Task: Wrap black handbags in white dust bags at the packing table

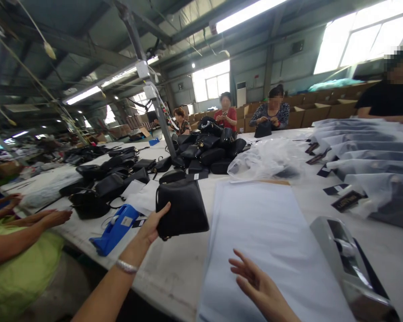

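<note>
My left hand [154, 222] grips a black handbag [183, 208] by its left side, thumb on the face toward me and the other fingers hidden behind it. The bag is held a little above the table, slightly tilted. My right hand [251, 277] hangs over a stack of white paper sheets [258, 223], its fingers spread and nothing in them. Just left of the bag stands a blue tape dispenser [116, 229], with a black tag beside it.
A heap of black bags [204, 154] lies beyond, next to crumpled clear plastic [268, 158]. Bags in translucent wrapping with black tags [349, 201] line the right. A grey tape dispenser [351, 264] sits front right. A metal post [161, 120] rises mid-table. Several co-workers surround the table [181, 264].
</note>
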Action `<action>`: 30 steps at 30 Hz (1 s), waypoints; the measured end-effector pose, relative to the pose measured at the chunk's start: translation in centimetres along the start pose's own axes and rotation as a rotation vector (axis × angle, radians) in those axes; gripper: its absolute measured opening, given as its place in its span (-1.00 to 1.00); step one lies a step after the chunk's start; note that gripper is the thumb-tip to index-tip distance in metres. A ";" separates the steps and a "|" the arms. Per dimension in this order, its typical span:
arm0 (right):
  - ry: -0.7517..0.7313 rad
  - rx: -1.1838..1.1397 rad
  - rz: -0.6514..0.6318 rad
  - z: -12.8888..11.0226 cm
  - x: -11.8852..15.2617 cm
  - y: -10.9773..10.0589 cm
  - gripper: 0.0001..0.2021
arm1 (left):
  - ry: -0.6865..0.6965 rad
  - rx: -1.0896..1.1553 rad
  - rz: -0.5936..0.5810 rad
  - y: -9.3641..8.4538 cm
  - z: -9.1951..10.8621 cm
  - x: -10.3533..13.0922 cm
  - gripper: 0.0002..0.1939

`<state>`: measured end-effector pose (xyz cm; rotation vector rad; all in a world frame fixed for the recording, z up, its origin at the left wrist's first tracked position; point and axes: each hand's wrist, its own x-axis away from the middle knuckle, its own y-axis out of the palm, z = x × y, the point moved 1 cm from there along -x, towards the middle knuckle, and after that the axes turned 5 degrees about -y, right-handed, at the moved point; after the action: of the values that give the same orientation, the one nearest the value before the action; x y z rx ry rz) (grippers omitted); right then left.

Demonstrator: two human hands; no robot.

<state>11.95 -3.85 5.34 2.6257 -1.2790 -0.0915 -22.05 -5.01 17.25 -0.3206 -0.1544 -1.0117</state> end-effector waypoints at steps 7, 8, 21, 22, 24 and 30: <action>-0.146 -0.316 0.216 -3.4 -0.8 3.5 -0.07 | -0.209 0.855 -0.270 13.2 -5.8 8.0 -0.43; -0.136 -0.323 0.283 -3.6 -0.5 3.2 -0.14 | -0.165 0.867 -0.294 14.7 -6.3 8.9 -0.43; 0.375 -0.321 0.649 -4.4 2.9 -6.2 -0.27 | -0.208 1.005 -0.514 16.1 -7.2 7.0 -0.29; 0.385 -0.337 0.637 -4.3 3.0 -6.5 -0.28 | -0.194 0.962 -0.473 16.0 -7.0 6.8 -0.32; 0.382 -0.346 0.592 -4.3 2.9 -7.0 -0.31 | -0.163 0.813 -0.387 15.5 -6.9 6.4 -0.35; 0.309 -0.237 0.498 -4.7 1.1 -8.4 -0.36 | 0.008 0.286 -0.284 13.4 -7.7 4.8 -0.43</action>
<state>19.81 1.08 8.14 1.9669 -1.6396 0.2210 -8.26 -4.94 8.72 -0.0332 -0.3408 -1.2536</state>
